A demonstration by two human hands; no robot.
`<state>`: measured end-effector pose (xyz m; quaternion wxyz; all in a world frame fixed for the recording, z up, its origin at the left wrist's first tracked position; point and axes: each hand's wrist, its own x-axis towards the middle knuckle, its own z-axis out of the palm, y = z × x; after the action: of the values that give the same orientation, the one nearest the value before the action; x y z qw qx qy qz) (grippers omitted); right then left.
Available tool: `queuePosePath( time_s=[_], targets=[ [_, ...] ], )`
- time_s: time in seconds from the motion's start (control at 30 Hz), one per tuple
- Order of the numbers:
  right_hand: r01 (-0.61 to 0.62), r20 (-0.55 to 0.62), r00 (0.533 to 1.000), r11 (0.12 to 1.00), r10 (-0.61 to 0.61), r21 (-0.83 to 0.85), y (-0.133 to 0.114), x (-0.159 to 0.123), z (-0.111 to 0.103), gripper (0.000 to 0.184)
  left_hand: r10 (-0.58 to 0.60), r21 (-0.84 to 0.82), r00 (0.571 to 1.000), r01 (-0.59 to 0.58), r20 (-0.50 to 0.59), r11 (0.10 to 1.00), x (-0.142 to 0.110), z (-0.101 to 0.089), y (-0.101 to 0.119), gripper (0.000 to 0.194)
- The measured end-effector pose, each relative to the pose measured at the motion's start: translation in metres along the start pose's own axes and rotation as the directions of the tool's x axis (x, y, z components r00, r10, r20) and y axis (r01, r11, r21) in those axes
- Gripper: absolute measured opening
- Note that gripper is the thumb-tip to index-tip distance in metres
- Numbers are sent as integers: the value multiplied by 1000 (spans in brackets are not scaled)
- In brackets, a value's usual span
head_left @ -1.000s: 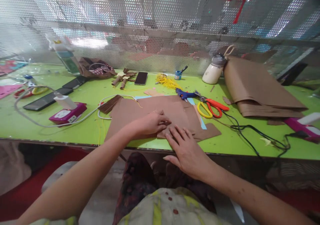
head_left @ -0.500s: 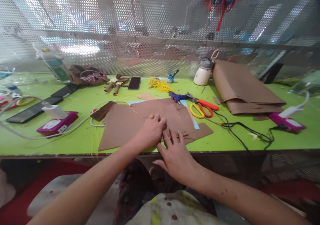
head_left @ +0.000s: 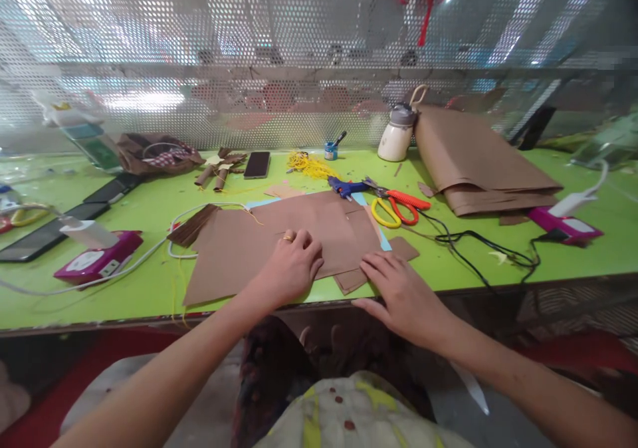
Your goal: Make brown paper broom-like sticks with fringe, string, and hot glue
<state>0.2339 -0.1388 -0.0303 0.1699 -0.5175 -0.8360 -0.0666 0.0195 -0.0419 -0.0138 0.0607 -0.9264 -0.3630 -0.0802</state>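
Observation:
A large sheet of brown paper (head_left: 239, 242) lies flat near the table's front edge, with smaller folded brown pieces (head_left: 350, 280) at its right front corner. My left hand (head_left: 292, 265), a ring on one finger, is closed on the sheet's front edge, its fingers bent and pressed together; the thumb is hidden. Over the right end of the paper rests my right hand (head_left: 401, 295), open, fingers stretched and thumb apart. Just behind the sheet are a blue glue gun (head_left: 346, 187) and scissors (head_left: 399, 207) with yellow and orange handles.
A white bottle (head_left: 397, 132) stands beside a stack of folded brown paper (head_left: 473, 162). Black cables (head_left: 473, 242) run to a purple power adapter (head_left: 565, 225) on the right; another purple adapter (head_left: 100, 258) sits left. Yellow string (head_left: 312, 164), a phone (head_left: 257, 165) and paper rolls (head_left: 212, 175) lie behind.
My hands have moved apart: the right slid rightward along the paper's edge, the left stayed curled on the sheet. The folded pieces between them are uncovered. The view has turned right.

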Motion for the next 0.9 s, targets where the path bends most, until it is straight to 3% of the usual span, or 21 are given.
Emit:
queuePosePath(
  time_s=[0.1,0.27,0.47,0.6,0.67,0.73,0.8,0.9],
  targets=[
    [-13,1,1000,1000,13,15,11,-8,-2,55,52,-87,998,-50,29,995,0,-2,-12,28],
    [-38,-18,999,997,39,71,18,-8,0,43,176,-395,980,-125,95,910,0,-7,-41,32],
    [-75,-294,953,997,75,11,-1,16,-11,37,282,-448,938,-168,202,878,9,-22,-51,28],
    [-117,-420,903,992,87,-47,-7,28,-28,33,260,-415,924,-128,279,901,12,-23,-52,31],
    [-28,-384,923,1000,24,-7,-8,34,-33,32,248,-408,933,-125,263,905,11,-19,-52,33],
    [103,-263,962,991,-77,85,-7,44,-31,28,264,-416,943,-160,205,895,10,-13,-53,32],
    [182,-128,978,970,-162,162,-3,61,-21,26,264,-433,954,-179,143,884,9,-9,-52,32],
    [203,-39,979,965,-199,165,12,90,8,35,212,-476,971,-137,107,868,6,-11,-49,32]
  ],
)
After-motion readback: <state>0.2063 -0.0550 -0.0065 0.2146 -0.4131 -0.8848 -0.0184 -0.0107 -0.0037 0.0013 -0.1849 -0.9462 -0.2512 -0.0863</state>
